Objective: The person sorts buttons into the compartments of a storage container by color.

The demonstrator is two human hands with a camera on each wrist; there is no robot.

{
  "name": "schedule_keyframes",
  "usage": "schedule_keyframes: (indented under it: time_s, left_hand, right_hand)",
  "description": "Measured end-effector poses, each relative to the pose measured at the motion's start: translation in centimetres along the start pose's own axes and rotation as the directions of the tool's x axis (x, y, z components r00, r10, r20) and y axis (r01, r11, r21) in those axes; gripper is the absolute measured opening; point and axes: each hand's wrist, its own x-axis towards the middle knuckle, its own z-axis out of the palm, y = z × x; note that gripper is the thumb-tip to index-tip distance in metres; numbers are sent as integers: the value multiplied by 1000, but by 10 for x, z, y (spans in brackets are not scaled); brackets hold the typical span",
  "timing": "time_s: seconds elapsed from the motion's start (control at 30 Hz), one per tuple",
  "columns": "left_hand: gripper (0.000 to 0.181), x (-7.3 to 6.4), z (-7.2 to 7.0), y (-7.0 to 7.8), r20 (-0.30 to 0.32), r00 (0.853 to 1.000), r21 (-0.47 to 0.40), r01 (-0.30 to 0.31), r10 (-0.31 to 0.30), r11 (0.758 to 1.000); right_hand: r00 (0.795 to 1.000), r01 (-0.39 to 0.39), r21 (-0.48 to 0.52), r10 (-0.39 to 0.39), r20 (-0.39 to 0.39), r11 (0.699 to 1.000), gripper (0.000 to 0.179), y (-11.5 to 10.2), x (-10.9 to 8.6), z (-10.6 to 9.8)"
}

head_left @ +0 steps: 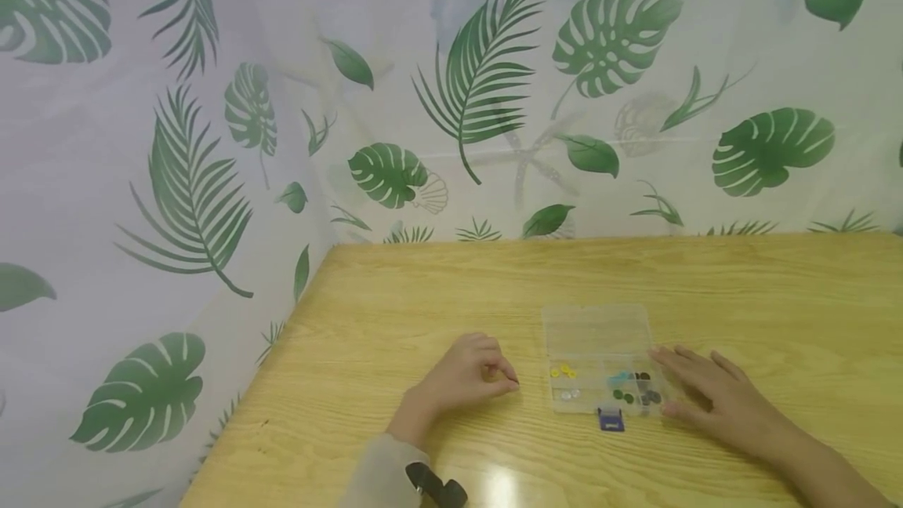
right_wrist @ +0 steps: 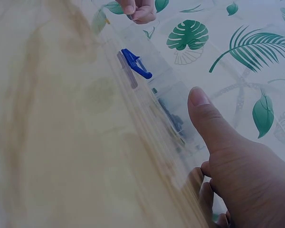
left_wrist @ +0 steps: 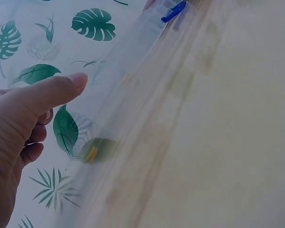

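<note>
A clear plastic compartment box [head_left: 585,406] lies on the wooden table with its lid [head_left: 596,329] folded back. Small round pieces sit in its sections: yellow ones [head_left: 564,371], pale ones [head_left: 570,395], light blue ones [head_left: 621,377], dark green ones [head_left: 624,397], black and grey ones [head_left: 650,397]. A blue latch [head_left: 611,419] projects from the front side. Left of the box, apart from it, my left hand [head_left: 469,371] rests with loosely curled fingers and no visible object. Spread fingers of my right hand [head_left: 719,394] lie along the box's right end.
The wooden table [head_left: 395,296] meets a white wall covering [head_left: 494,202] with green leaf prints at the back and left. On the left wrist sits a dark strap [head_left: 436,484] over a light sleeve [head_left: 384,473].
</note>
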Motion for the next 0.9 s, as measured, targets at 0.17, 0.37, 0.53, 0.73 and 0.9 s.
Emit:
schedule_keyframes:
  time_s: [0.17,0.37,0.53,0.73,0.9]
  left_hand:
    - [6,16,8,7,-15,998,7,-55,55,998]
    - [6,31,18,14,-69,987,39,-143,145,989]
    - [7,41,21,25,-83,980,31,-176,178,984]
    - [8,55,28,33,-118,952,102,-270,281,958]
    - [8,67,38,41,-127,937,160,-304,325,939]
  right_hand:
    - [1000,-8,5,8,9,1000,67,0,-1,-1]
    - [1000,-14,4,14,19,1000,67,0,1,-2]
    - [1000,-11,-3,11,12,1000,67,-1,0,0]
    - [1000,-12,-19,12,11,1000,69,0,1,-1]
    - [1000,-19,-16,19,18,1000,69,-1,2,-2]
